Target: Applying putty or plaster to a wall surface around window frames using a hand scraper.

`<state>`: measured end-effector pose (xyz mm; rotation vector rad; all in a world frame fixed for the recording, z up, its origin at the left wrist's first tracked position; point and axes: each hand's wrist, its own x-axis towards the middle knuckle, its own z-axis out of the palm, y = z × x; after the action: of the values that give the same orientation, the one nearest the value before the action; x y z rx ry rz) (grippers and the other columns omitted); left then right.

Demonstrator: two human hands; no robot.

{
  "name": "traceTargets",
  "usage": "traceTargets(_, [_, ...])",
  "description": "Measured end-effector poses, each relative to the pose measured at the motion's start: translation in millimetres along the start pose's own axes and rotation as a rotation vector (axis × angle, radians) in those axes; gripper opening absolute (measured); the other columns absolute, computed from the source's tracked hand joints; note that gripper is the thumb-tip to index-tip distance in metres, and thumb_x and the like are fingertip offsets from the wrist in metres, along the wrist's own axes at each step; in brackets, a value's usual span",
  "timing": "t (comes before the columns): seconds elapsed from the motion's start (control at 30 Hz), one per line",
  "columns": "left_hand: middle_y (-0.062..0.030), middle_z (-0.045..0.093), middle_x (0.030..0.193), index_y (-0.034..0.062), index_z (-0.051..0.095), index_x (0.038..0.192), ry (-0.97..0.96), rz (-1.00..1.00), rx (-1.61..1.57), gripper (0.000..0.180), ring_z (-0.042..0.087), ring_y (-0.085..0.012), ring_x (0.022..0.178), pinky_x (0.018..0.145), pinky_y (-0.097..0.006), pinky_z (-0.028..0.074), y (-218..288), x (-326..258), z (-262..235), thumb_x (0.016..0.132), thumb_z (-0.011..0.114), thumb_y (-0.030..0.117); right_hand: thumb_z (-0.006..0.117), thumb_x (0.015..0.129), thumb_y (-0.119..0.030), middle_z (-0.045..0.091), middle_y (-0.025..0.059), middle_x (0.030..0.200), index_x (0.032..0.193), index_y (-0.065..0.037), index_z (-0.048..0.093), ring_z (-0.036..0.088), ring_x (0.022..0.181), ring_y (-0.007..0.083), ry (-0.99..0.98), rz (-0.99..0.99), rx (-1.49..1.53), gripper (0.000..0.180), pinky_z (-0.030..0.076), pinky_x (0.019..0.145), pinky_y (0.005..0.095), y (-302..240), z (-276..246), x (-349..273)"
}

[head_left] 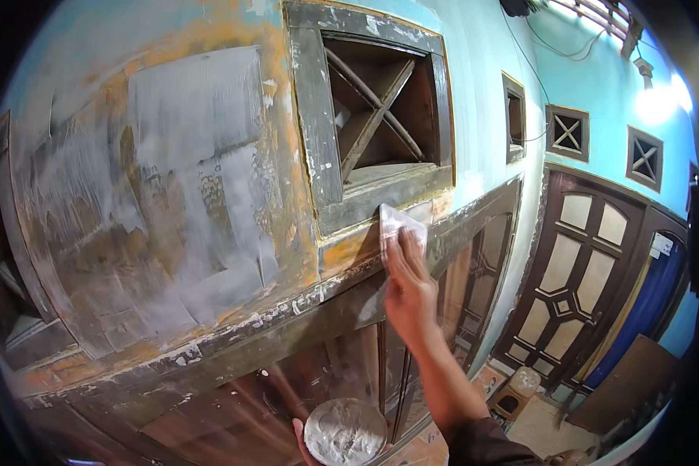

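My right hand presses a flat, whitish putty spreader against the strip of wall just below the vent frame. Its fingers lie along the spreader's face. Low in the picture, my left hand grips the side of a round bowl; only a few fingers show. Inside the bowl is greyish-white putty. To the left, the wall carries broad grey-white putty patches over bare brown and orange areas.
A dark wooden beam with chipped paint runs under the work area, above glazed panels. On the right stand a panelled door, a blue curtain and a leaning brown board. A small stool is on the floor; a lit bulb hangs above.
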<state>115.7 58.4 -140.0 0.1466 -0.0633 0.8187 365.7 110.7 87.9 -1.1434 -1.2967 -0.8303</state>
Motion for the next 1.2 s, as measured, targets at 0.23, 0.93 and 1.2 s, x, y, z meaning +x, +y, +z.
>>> traceTargets(0.23, [-0.0148,0.058,0.141,0.0086,0.055,0.143,0.296,0.092,0.13,0.081,0.054,-0.0381,0.127,0.112,-0.057,0.04,-5,4,-8,0.093,0.048,0.073,0.058,0.078,0.013,0.044,0.0299,0.152,0.138,-0.001,0.058,0.036,0.145,0.0484,-0.407,-0.224,0.367,0.062,0.028,0.117,0.0609,-92,-2,-57])
traceTargets(0.93, [-0.0191,0.057,0.142,0.0072,0.051,0.146,0.243,0.027,0.24,0.089,0.055,-0.0464,0.126,0.1,-0.07,0.047,-23,21,26,0.091,0.045,0.078,0.053,0.097,0.008,0.057,0.0157,0.146,0.141,0.0,0.056,0.062,0.126,0.0238,0.313,0.194,0.141,0.045,0.048,0.104,0.0316,108,-34,21])
traceTargets(1.2, [-0.0251,0.048,0.149,0.0075,0.044,0.151,0.04,-0.116,0.141,0.098,0.046,-0.0547,0.132,0.1,-0.078,0.04,-17,24,35,0.087,0.045,0.082,0.044,0.081,0.02,0.049,0.0215,0.151,0.143,-0.004,0.055,0.041,0.144,0.037,0.306,0.035,-0.063,0.067,0.044,0.113,0.0423,156,-1,28])
